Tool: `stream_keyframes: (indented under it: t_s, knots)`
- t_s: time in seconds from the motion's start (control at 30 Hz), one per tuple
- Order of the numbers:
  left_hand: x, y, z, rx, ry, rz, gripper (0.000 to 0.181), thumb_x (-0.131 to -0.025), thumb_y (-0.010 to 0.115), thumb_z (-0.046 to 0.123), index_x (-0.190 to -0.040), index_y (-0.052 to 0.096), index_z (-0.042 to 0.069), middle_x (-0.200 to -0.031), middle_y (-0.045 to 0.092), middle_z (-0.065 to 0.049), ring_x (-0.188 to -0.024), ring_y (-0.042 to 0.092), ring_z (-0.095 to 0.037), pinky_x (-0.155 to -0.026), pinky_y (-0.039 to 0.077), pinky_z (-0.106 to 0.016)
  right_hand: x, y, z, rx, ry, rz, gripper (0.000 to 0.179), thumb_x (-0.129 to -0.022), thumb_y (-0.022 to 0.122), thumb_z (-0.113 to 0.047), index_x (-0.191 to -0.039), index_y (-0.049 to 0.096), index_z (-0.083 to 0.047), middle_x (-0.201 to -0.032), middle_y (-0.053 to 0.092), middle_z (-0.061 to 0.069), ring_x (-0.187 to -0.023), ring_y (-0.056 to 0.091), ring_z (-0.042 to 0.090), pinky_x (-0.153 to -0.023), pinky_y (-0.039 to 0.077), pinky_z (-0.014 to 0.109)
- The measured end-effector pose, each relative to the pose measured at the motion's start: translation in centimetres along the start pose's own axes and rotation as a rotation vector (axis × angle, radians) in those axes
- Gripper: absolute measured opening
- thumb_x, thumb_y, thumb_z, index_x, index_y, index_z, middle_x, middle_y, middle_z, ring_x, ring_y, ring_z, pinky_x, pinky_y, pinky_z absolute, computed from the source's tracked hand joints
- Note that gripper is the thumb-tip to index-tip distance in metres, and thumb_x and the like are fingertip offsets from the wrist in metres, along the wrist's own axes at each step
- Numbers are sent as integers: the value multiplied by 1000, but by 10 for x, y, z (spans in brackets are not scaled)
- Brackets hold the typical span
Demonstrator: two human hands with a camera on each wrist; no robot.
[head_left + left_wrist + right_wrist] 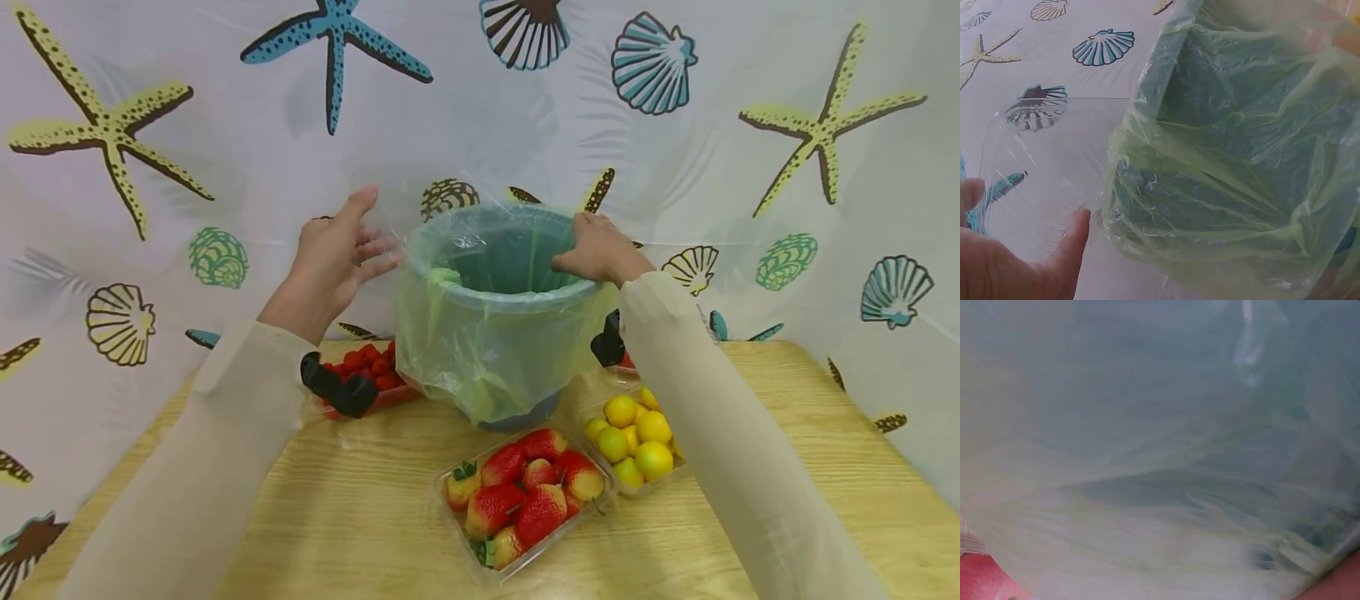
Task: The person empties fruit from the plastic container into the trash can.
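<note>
"Where's the bin?"
"The bin (528,415) stands on the wooden table (352,517), roughly upright, its round mouth upward and its long axis close to vertical."

"And the hands?"
"The right hand (600,250) grips its rim, thumb toward the inside. The left hand (337,250) is beside the opposite rim, fingers spread and loosely extended. A clear plastic piece (1041,175) lies by its fingertips; I can't tell if they touch."

"What's around it?"
"Strawberries (525,492) in a clear box (555,542), angled just in front; round yellow fruit (637,437) front right, partly hidden by the right sleeve (720,400); raspberries (367,362) at the left, with a black wrist device (341,392) covering some."

"Materials?"
"A thin, crinkled, see-through green liner (487,358) hangs over the bluish, tapering bin. The table has pale grain; the white cloth (247,167) behind carries printed starfish and shells."
</note>
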State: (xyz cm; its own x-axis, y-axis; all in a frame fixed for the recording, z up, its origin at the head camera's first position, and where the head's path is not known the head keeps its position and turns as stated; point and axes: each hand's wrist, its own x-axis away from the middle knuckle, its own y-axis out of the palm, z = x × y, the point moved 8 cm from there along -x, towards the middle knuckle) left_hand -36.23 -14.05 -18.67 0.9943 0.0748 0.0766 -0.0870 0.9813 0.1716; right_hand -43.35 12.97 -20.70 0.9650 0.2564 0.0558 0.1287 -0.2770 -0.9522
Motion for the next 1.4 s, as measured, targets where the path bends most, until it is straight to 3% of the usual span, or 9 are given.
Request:
stream_keyframes:
  t_s: [0.17,0.27,0.37,0.77,1.0,1.17,1.4]
  knots:
    - [0,-1,-13,178,-110,-52,75,-90,57,49,-144,20,12,-156,16,-10,-137,35,-24,-104,43,-32,-1,1,1,-3,7,2,83,-94,50,-34,-152,4,4,-159,2,20,-147,1,37,-119,12,51]
    - [0,-1,-20,305,-178,-106,88,-91,57,47,-153,3,14,-158,10,-6,-143,26,-23,-109,37,-32,0,1,1,-9,11,-2,83,-94,50,-34,-152,4,3,-160,2,20,-147,1,37,-119,12,51]
    - [1,-3,-25,389,-221,-136,93,-91,58,46,-153,-3,14,-160,6,-2,-145,23,-22,-112,34,-32,0,2,1,-10,13,-4,83,-94,50,-34,-152,3,3,-160,2,20,-147,1,37,-119,12,51]
    - [6,-29,-28,384,-189,-161,87,-93,55,47,-151,-3,17,-160,6,-4,-145,24,-24,-114,29,-31,2,0,0,-6,-4,-9,82,-95,49,-33,-152,2,4,-159,1,21,-147,1,37,-118,12,51]
    - [8,-57,-30,529,-198,-179,93,-94,54,45,-151,-15,24,-161,2,1,-147,17,-21,-117,23,-30,2,-5,-2,-8,1,-3,82,-95,49,-34,-152,2,3,-160,0,19,-148,0,36,-119,12,51]
    - [11,-79,-34,583,-204,-173,94,-94,55,44,-149,-20,29,-160,1,4,-147,13,-17,-117,23,-28,2,-3,-3,-5,7,-18,83,-95,48,-35,-152,1,3,-160,-1,19,-148,-1,36,-119,9,51]
    - [17,-99,-38,624,-196,-201,88,-97,50,42,-146,-23,36,-160,-5,6,-148,7,-15,-119,14,-28,3,-1,-1,-1,6,-11,84,-94,49,-35,-151,2,4,-159,0,21,-147,1,37,-119,11,51]
